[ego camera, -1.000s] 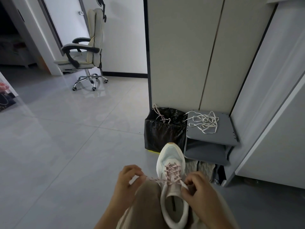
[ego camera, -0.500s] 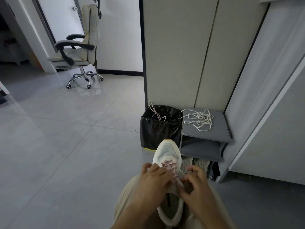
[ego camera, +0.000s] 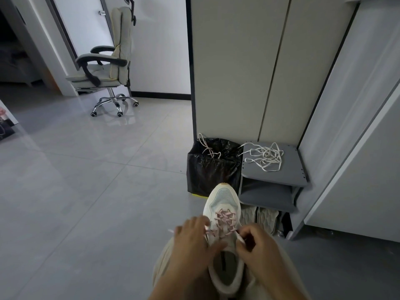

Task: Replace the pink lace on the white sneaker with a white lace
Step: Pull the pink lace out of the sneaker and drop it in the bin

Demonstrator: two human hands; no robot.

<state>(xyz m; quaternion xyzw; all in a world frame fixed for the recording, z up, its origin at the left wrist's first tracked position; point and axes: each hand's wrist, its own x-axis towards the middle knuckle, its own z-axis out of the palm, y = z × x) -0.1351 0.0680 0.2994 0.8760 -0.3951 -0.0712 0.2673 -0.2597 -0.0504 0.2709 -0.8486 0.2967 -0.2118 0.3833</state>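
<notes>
Two hands work at the white sneaker (ego camera: 223, 215), which rests on the person's lap with its toe pointing away toward a black bin bag (ego camera: 213, 167) and a small grey shelf unit (ego camera: 292, 169). The pink lace (ego camera: 224, 220) is threaded in crisscross rows through the eyelets, so the removal step is not yet finished.

The right hand (ego camera: 256, 245) is curled nearly closed, thumb and forefinger pinching one loose end of the pink lace near the top eyelets on its side. The left hand (ego camera: 193, 245) lies spread and fairly open over the sneaker's near side, fingers reaching across the tongue; a lace tip pokes out beyond it, but whether the hand actually holds that end I cannot tell.

The white lace (ego camera: 265, 155) sits in a loose tangle on top of the shelf unit, well apart from the sneaker. Another lace (ego camera: 205, 146) drapes over the bin bag's rim.

By my judgement, both laces are light, limp and flat, with stiff tips. The pink one should slide out if each crossing is hooked and pulled in turn rather than yanked from the end. The white one is best taken by a tip, shaken free of its tangle, then fed tip-first. The sneaker is soft and light, and steadies well when gripped by its collar.
</notes>
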